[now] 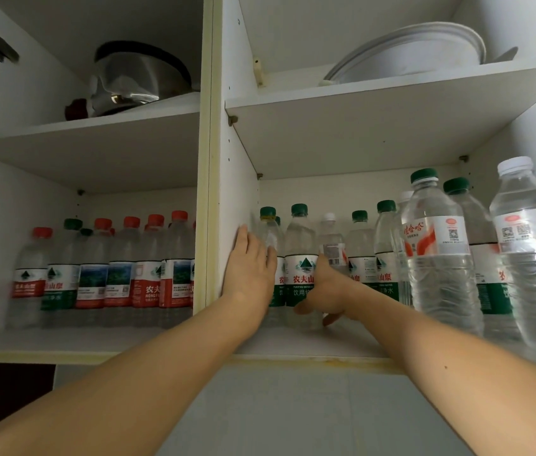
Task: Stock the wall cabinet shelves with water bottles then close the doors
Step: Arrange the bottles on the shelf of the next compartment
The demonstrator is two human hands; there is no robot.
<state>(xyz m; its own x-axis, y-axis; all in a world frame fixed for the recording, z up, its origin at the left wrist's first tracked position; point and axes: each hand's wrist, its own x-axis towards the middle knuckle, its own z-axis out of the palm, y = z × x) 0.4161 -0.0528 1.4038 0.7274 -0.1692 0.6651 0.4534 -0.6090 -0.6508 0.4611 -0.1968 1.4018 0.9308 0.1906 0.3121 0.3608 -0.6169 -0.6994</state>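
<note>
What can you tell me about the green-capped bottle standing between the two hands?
The green-capped bottle is clear plastic with a white and green label bearing red characters. It stands upright on the lower right shelf among other bottles. The right hand grips its lower side; the left hand rests flat beside it.

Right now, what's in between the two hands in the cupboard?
In the head view, a green-capped bottle with a green label stands between the left hand and the right hand, upright on the lower right shelf.

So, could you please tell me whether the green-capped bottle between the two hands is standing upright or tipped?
Upright: the green-capped bottle stands with its cap on top and its label level, on the lower right shelf.
</note>
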